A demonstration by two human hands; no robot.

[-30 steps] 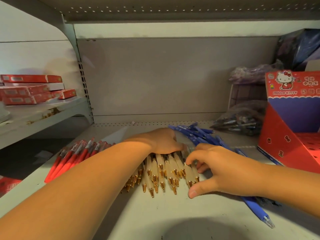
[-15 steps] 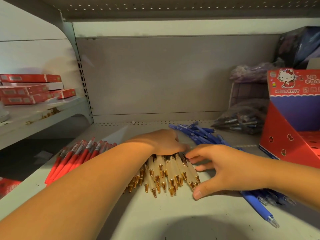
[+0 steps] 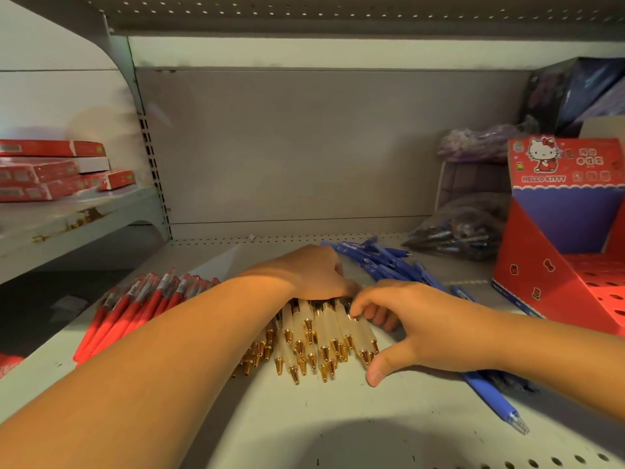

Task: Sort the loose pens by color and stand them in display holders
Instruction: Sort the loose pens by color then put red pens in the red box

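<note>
Several white pens with gold tips (image 3: 316,336) lie bunched in the middle of the shelf, tips toward me. My left hand (image 3: 313,274) rests on their far ends, its fingers hidden. My right hand (image 3: 411,328) cups the bunch from the right: fingertips touch the rightmost pen, the thumb lies on the shelf by the tips. A fan of red pens (image 3: 135,304) lies at the left. Blue pens (image 3: 382,260) lie behind and under my right arm. A red Hello Kitty display holder (image 3: 554,265) with a perforated tray stands at the right.
Flat red boxes (image 3: 50,170) are stacked on the side shelf at the left. A clear bag of pens (image 3: 456,236) and a purple bag (image 3: 480,147) sit at the back right. The grey shelf (image 3: 338,428) has a perforated front edge.
My right hand has slid a little left, closing against the right side of the white pens. My left hand stays on their far ends.
</note>
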